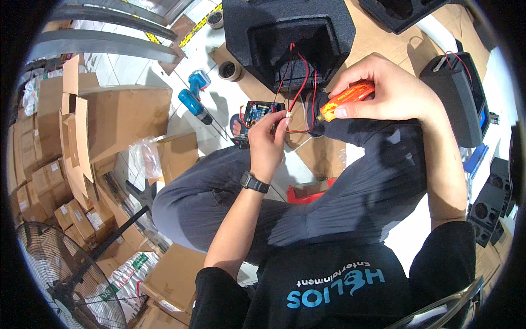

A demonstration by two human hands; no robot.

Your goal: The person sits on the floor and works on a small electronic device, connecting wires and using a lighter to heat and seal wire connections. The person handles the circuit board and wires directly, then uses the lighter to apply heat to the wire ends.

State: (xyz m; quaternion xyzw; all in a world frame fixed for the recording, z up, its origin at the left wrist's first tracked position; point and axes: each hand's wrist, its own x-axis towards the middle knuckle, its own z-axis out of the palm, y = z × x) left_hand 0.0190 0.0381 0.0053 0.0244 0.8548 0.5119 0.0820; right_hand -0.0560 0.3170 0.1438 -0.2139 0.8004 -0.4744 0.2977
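My left hand [267, 137], with a black watch on its wrist, pinches a small white wire connector [289, 114] between thumb and fingertips. Red and black wires [304, 82] run from it up into the recess of a black speaker cabinet [241, 33]. Just left of that hand is a blue circuit board [255, 114] in a dark frame, partly covered by my fingers. My right hand [383, 90] grips a red-orange glue bottle [350, 98], its nozzle pointing down-left toward the wires, apart from the connector.
A blue cordless drill [192, 104] lies on the tiled floor at left, near a small round cup [229, 70]. Cardboard boxes [129, 118] and a fan [66, 274] fill the left side. Under my legs sits a red tray [309, 192]. Black speaker boxes [457, 98] stand at right.
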